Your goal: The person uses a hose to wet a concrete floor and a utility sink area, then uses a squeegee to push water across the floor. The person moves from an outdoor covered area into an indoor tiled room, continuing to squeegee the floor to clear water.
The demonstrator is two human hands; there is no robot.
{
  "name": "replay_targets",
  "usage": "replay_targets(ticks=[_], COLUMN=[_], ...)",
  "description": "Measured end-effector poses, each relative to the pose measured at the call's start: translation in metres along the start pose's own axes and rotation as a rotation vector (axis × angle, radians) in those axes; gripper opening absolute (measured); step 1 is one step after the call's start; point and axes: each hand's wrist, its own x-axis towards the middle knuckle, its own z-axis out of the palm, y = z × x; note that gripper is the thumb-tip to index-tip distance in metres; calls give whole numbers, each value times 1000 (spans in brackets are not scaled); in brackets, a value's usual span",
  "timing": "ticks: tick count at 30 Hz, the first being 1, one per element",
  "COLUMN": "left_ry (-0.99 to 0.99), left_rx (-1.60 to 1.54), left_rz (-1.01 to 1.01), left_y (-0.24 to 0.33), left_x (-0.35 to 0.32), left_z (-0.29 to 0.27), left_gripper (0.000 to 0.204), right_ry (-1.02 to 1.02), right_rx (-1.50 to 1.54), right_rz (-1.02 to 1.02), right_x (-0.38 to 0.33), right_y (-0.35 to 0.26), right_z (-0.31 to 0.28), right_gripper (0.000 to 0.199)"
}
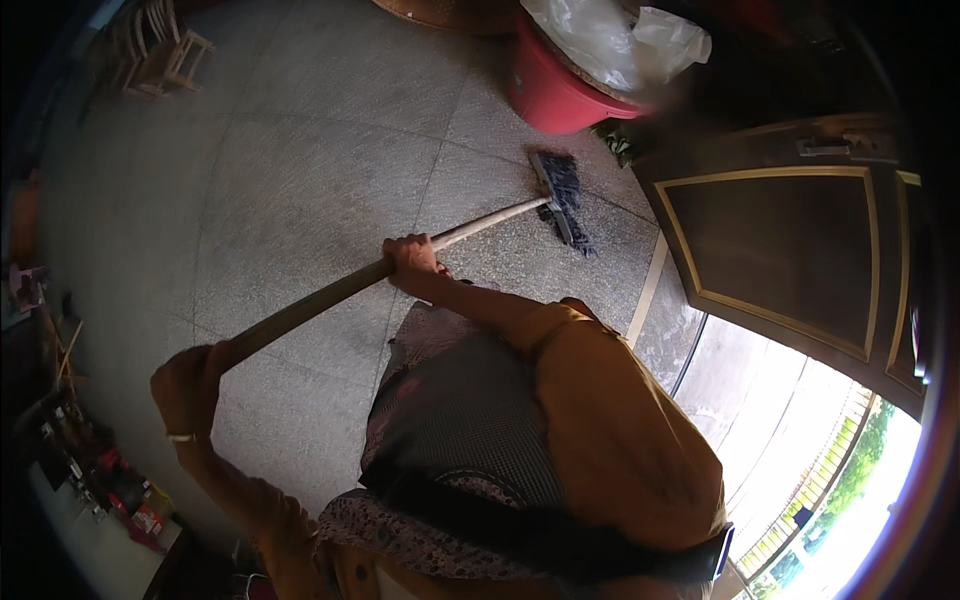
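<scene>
A mop with a long wooden handle (pixel 310 308) slants across the view from lower left to upper right. My left hand (pixel 190 388) is wrapped round the upper end of the handle, with a pale bangle at its wrist. Farther along, my right hand (pixel 412 262) grips the handle near its middle. The dark, stringy mop head (pixel 566 196) lies on the speckled tile floor (pixel 300 170), with a flat bar along its near side.
Beyond the mop head stands a red tub (pixel 550 95) topped with whitish plastic sheeting (pixel 610 50). A brown panelled door (pixel 780 250) stands open on the right beside a bright doorway. A wooden chair (pixel 165 60) is far left; cluttered items (pixel 130 500) line the left edge.
</scene>
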Motion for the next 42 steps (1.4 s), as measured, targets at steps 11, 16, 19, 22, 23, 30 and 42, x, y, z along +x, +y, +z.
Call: replay_targets(ticks=[11,16,19,22,23,30,42], left_ry=[76,-37,-4,29,27,-49,87], left_rx=[69,71,21,-113,-157,-216,-184], left_rz=[-464,-449,-331,-227,-176,63,818], left_y=[-88,-122,-125,-95,-93,-15,146], left_x=[-76,-68,-44,-35,-17,47,103], left_z=[-66,-74,-69,-70,-62,-17,126], left_gripper=[31,28,27,25,24,22,44], right_ry=[-171,-243,-210,-260,-204,15,338], right_rx=[238,182,181,156,148,90,-46], right_rz=[-617,-620,-542,-401,-315,-73,209], right_x=[109,115,113,96,93,43,-52], right_y=[-162,-171,-148,-130,-113,11,226], right_z=[34,44,29,-9,-16,-30,-71], right_gripper=[17,18,20,19,19,17,10])
